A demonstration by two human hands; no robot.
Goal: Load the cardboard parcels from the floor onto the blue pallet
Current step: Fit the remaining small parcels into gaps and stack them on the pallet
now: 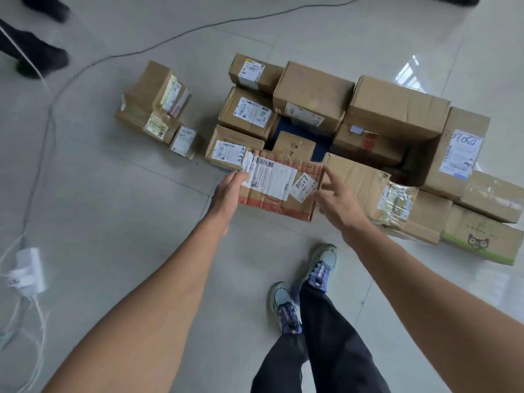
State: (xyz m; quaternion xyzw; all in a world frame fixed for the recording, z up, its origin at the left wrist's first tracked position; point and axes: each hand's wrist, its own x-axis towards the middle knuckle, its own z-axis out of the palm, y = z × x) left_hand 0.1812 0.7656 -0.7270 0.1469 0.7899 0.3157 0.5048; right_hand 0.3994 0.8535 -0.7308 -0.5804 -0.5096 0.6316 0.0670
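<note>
A flat cardboard parcel (279, 185) with red print and white labels hangs above the floor in front of me. My left hand (229, 191) grips its left edge. My right hand (337, 199) is at its right edge, fingers spread and fairly straight, touching the side. Just beyond it the blue pallet (320, 150) shows only as a dark blue patch between several stacked cardboard parcels (312, 95) that cover it. More parcels (479, 231) lie on the floor at the right, and a small pile (158, 109) sits on the floor at the left.
A grey cable (113, 56) curves across the tiled floor at the left. A white power strip with cords (28, 269) lies at the lower left. Another person's dark legs (37, 49) stand at the top left. My own feet (303, 287) are below the parcel.
</note>
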